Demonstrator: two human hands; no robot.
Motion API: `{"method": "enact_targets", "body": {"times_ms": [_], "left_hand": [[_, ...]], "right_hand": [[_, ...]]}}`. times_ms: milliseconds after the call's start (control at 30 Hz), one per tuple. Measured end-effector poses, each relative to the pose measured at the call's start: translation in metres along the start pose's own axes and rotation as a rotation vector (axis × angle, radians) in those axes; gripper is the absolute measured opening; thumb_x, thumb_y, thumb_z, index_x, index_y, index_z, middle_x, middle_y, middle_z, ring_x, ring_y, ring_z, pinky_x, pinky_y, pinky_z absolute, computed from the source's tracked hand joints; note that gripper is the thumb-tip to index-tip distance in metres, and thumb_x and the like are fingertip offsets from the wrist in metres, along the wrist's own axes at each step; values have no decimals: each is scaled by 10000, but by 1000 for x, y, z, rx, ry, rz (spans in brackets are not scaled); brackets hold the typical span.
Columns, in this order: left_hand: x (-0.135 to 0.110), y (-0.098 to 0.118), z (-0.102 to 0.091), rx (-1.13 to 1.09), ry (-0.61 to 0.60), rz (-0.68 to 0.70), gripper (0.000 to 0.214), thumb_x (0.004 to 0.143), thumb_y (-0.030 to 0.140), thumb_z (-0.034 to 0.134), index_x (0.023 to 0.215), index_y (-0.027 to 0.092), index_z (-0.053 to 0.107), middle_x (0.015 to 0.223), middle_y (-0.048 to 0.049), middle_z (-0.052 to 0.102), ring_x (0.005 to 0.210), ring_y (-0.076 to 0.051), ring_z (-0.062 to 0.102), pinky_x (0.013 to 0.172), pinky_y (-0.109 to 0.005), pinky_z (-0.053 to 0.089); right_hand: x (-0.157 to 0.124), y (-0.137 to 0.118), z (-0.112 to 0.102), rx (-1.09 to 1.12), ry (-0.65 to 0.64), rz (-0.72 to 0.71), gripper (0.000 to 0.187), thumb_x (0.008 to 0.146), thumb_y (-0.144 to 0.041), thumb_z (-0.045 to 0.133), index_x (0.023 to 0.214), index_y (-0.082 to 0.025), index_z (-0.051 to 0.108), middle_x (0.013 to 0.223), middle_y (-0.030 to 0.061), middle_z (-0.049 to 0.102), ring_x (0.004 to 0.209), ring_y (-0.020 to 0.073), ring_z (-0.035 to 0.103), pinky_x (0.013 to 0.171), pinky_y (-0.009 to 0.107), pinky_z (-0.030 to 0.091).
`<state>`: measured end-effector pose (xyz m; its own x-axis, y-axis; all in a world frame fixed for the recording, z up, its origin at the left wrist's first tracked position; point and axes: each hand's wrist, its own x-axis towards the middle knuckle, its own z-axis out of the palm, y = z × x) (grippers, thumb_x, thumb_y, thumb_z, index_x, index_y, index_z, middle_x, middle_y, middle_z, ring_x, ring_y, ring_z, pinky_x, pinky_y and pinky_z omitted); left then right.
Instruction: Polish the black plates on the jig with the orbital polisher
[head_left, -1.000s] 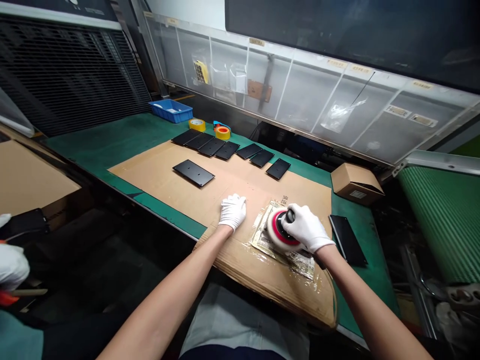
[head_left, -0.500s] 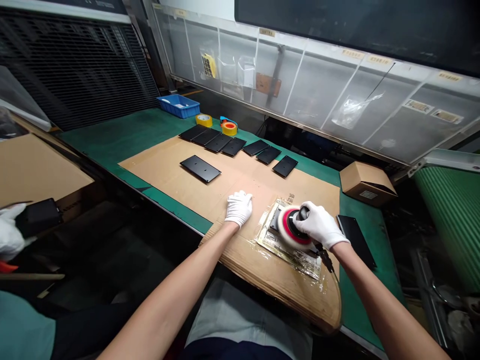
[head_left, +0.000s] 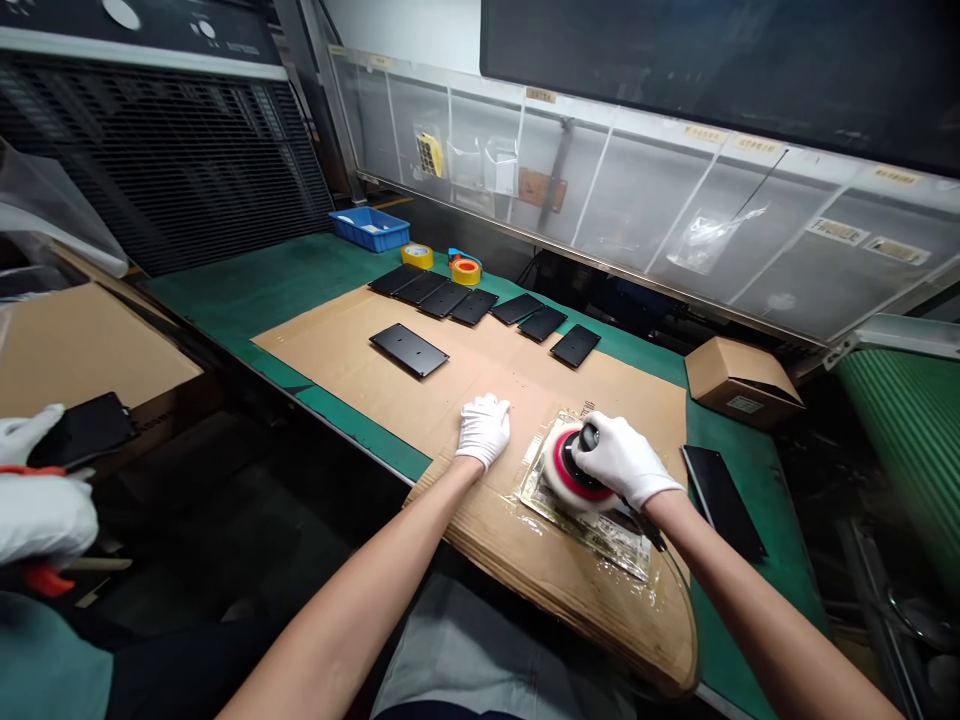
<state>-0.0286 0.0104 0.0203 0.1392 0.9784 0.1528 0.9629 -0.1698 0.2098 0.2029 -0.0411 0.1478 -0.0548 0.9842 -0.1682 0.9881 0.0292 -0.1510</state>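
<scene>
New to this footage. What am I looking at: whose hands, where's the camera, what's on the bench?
No robot: one camera on a person's head looks down at their white-gloved hands. The right hand grips a round tool with a red-and-white pad, set on a film-covered patch of the cardboard sheet. The left hand rests empty on the cardboard beside it. Behind lie a row of black plates and a single plate; another plate lies on the green mat at right. Tape rolls, a blue tray and a carton sit at the edges. The gloved hands at far left are a co-worker's.
</scene>
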Motion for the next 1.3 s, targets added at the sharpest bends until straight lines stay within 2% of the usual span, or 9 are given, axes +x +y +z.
{"method": "enact_targets", "body": {"times_ms": [67,200,300,467,600,733,967,1300], "left_hand": [[0,0,-1,1,22,-2,362,1051,311,400,1159,157,709,1151,-182,639,1074,-337,586,900,-442,418],[-1,2,-3,3,26,-12,377,1055,313,381,1146,159,713,1130,-180,648,1062,-331,593,888,-438,422],[-1,2,-4,3,7,-21,370,1052,310,391,1155,163,714,1140,-177,655,1061,-327,595,889,-436,425],[-1,1,-4,12,23,-5,355,1046,299,405,1147,162,716,1132,-179,653,1050,-332,602,885,-432,428],[1,0,-1,13,28,-6,347,1039,294,419,1157,159,717,1132,-181,652,1054,-337,605,890,-438,429],[1,0,1,6,33,-5,333,1032,287,439,1154,153,718,1144,-185,647,1070,-342,600,905,-438,426],[1,-1,1,15,20,-2,315,1011,291,481,1163,154,720,1160,-181,645,1074,-340,595,904,-443,428],[0,-2,4,18,35,2,303,1015,300,476,1138,159,714,1147,-165,646,1054,-326,593,891,-428,421]], "right_hand": [[1,-5,0,11,-5,-11,307,898,-434,563,1110,-252,688,1026,112,664,807,239,674,662,298,432],[7,-13,0,-13,3,54,325,894,-422,578,1141,-240,686,1086,130,669,846,247,690,676,298,444],[11,-15,1,15,1,-10,294,897,-409,575,1110,-241,689,1063,122,690,863,250,697,693,299,456],[12,-7,1,8,17,28,296,882,-404,578,1100,-232,682,1044,126,702,845,255,694,676,301,442],[3,2,2,42,7,-39,252,880,-405,571,1038,-239,676,978,98,696,805,230,669,663,289,416],[-6,8,4,15,27,-3,298,883,-447,574,1078,-251,684,996,101,673,789,233,651,657,295,404],[-17,6,9,33,30,-21,314,881,-475,581,1086,-264,691,979,85,636,746,203,604,667,290,382],[-15,9,10,27,43,-22,298,865,-484,577,1049,-276,687,951,82,629,746,220,605,668,302,377]]}}
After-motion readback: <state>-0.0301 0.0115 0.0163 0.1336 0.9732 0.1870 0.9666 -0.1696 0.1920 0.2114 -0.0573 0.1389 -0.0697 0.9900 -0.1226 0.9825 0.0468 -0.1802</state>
